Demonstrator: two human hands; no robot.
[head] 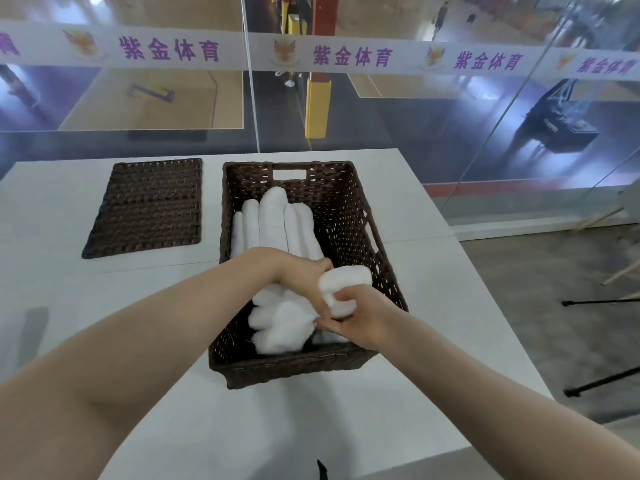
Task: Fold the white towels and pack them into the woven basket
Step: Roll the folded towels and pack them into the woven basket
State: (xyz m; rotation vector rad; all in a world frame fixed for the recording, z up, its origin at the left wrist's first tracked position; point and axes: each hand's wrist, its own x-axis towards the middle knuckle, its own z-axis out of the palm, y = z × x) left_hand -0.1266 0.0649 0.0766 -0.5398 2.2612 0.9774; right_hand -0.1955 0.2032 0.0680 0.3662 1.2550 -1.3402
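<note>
While both forearms reach forward over the white worktop (311,427), the two hands meet above the near half of the woven basket (360,216). The right hand (360,320) has its fingers curled under and around a rolled white towel (343,289), and the left hand (304,275) closes over the same roll from the other side; both grips look clamped on it, though the left fingertips are mostly hidden behind the cloth. Holding it from two sides probably keeps the roll from springing loose while it is steered into the free space along the basket's right wall.

Just below and left of the hands, a cluster of rolled towel ends (280,323) faces the near wall, packed side by side. Beyond them, more rolled towels (273,220) lie lengthwise against the left wall, reaching toward the far end with its handle cut-out (290,174). Stacking them on the left seems to leave the right strip open for the roll now in hand. No loose towels show on the worktop, so the packing appears nearly done.

Farther left, apart from the basket, a flat woven lid (149,206) rests on the worktop, likely set aside to keep the opening free. Behind everything stands a glass partition (415,109) with a printed banner.
</note>
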